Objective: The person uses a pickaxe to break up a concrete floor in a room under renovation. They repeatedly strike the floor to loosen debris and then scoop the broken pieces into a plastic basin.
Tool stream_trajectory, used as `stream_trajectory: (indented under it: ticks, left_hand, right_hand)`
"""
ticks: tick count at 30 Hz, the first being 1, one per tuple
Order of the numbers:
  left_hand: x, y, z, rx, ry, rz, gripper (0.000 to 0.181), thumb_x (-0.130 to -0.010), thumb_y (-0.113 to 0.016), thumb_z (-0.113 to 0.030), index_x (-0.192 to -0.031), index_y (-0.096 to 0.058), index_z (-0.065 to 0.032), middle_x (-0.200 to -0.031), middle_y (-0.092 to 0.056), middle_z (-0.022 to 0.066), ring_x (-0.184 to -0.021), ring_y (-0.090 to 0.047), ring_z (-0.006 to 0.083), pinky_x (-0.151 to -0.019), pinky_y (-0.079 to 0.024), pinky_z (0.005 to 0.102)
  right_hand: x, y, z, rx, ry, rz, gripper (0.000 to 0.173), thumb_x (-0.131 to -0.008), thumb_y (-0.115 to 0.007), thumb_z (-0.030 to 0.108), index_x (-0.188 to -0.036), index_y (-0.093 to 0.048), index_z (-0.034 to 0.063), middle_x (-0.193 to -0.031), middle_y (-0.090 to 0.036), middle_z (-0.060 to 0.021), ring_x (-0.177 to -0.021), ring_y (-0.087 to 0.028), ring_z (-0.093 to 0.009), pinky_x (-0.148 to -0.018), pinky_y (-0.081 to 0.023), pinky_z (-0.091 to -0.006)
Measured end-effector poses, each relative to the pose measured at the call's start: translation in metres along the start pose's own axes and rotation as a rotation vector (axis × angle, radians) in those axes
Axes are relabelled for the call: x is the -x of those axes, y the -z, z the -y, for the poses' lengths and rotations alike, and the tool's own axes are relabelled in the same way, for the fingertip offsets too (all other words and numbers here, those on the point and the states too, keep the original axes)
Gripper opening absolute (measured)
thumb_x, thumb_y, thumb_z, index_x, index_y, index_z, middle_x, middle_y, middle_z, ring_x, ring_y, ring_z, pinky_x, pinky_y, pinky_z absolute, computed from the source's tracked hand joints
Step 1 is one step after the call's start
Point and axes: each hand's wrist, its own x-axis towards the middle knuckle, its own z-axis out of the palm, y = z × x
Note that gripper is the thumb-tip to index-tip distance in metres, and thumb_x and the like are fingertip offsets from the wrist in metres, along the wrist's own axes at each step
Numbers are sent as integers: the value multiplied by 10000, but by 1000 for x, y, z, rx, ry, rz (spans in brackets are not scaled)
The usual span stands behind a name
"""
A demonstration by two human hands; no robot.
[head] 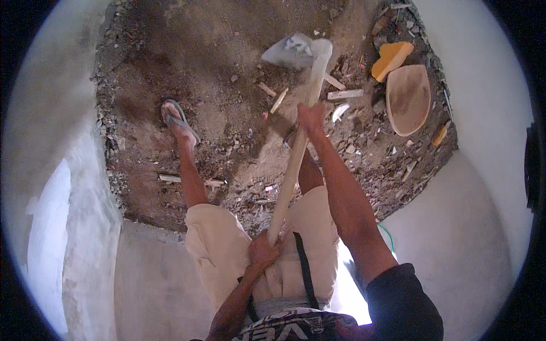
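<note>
Both my hands are closed around the wooden handle of a hoe [291, 172], which slants from my lap up toward the far ground. My left hand [263, 252] grips the handle's near end, in front of my shorts. Farther along the shaft, below the head, my right hand [312, 117] holds on. The hoe's broad metal blade [288, 51] points left over the dirt floor [239, 128]; whether it touches the soil I cannot tell. Wood scraps [345, 94] and a white curved shard [340, 112] lie close to my right hand.
Plastered walls [477, 98] enclose the rubble-strewn floor. At the right lie an orange-yellow block [391, 59] and a brown rounded board-like piece [408, 100]. My sandalled foot [179, 120] stands at the left, beyond a thin wood strip [170, 178]. A green cord [386, 236] runs along the near wall.
</note>
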Motion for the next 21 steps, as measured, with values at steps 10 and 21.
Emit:
stream_trajectory:
  ticks: [10,21]
  left_hand:
    - [-12,5,-14,65,-35,-52,462,-794,-626,-390,-1047,-571,-6,-881,-639,247,-843,-616,427,-765,-494,490]
    - [52,-5,31,-63,78,-71,490,-790,-622,-398,-1105,-564,-28,-836,-640,241,-779,-624,423,-738,-487,516]
  right_hand:
    - [-4,47,82,-324,-173,182,208,-763,-634,146,-744,-549,-44,-594,-577,-107,-452,-575,-201,-384,-468,-349]
    - [77,17,31,-565,-265,310,189,-766,-616,171,-737,-550,-3,-587,-540,-82,-461,-543,-200,-393,-433,-361]
